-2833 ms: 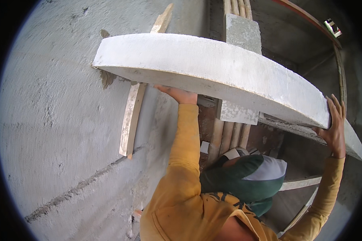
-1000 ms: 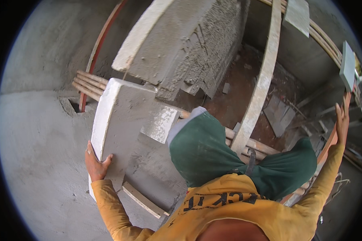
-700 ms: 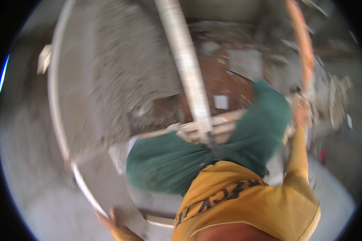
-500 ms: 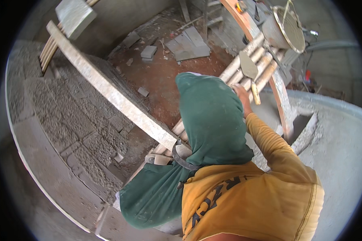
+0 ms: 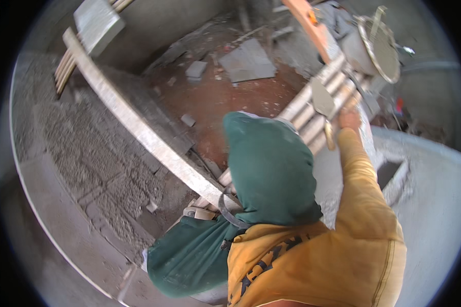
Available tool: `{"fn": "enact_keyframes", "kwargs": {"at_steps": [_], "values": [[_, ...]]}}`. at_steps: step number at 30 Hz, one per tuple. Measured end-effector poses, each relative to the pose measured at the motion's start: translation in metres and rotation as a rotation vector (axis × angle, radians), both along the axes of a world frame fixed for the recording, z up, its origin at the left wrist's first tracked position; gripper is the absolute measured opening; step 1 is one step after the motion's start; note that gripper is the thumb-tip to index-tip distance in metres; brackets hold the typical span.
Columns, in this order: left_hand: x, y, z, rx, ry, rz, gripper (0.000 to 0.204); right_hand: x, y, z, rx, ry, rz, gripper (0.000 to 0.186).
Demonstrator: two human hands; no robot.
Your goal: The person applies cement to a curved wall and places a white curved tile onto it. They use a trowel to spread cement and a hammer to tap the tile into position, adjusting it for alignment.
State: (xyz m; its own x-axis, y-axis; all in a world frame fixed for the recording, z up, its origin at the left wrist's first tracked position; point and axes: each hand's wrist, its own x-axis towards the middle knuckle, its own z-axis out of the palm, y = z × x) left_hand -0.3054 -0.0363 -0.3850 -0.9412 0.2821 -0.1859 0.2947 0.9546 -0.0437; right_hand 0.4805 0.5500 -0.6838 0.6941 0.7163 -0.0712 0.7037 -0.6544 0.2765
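Note:
My right hand (image 5: pixel 349 118), at the end of a yellow sleeve, is on the bundled bamboo poles (image 5: pixel 302 110), just right of a mortar-covered trowel (image 5: pixel 322 97) with a pale handle; its fingers are blurred. A dark long tool (image 5: pixel 357 84) lies across the poles beyond it. A bucket of grey mortar (image 5: pixel 381 56) stands at the upper end of the poles. My left hand is out of sight. My green-trousered legs (image 5: pixel 269 169) straddle the near end of a long pale plank (image 5: pixel 138 140), with a dark curved strap or band beside it.
Rough mortared slabs (image 5: pixel 97 169) lie along the left. A grey block (image 5: pixel 97 28) rests on poles at upper left. Below is a reddish floor (image 5: pixel 189 94) with broken tiles (image 5: pixel 248 61). An orange-painted beam (image 5: pixel 312 25) runs at upper right, above a recess (image 5: pixel 389 174) in the grey surface.
My left hand left the pale curved slab and dropped out of view as the view swung. Since half a second ago, my right hand has moved up and right, past the trowel's handle.

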Motion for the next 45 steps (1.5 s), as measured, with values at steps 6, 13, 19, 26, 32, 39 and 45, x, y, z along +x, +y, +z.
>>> {"fn": "enact_keyframes", "kwargs": {"at_steps": [6,13,19,26,32,39,45], "values": [[-0.01,-0.062,0.04,0.067,0.061,0.276,0.078,0.104,0.043,0.047,-0.308,-0.115,0.69,0.023],[0.028,-0.047,0.091,-0.239,0.073,0.538,0.078,0.18,0.14,-0.036,-0.236,0.037,0.353,0.032],[0.024,-0.025,0.086,-0.197,0.042,0.517,0.069,0.197,0.149,-0.05,-0.276,0.053,0.311,0.041],[0.02,-0.028,0.086,-0.144,0.014,0.592,0.062,0.199,0.143,-0.065,-0.29,0.07,0.274,0.051],[0.018,-0.021,0.087,-0.144,-0.113,0.492,0.062,0.216,0.137,-0.074,-0.282,0.087,0.24,0.06],[0.034,-0.01,0.088,0.007,-0.051,0.627,0.066,0.241,0.145,-0.098,-0.247,0.105,0.235,0.071],[0.029,-0.044,0.084,0.106,-0.021,0.469,0.073,0.199,0.106,-0.065,-0.082,0.137,0.236,0.076]]}}
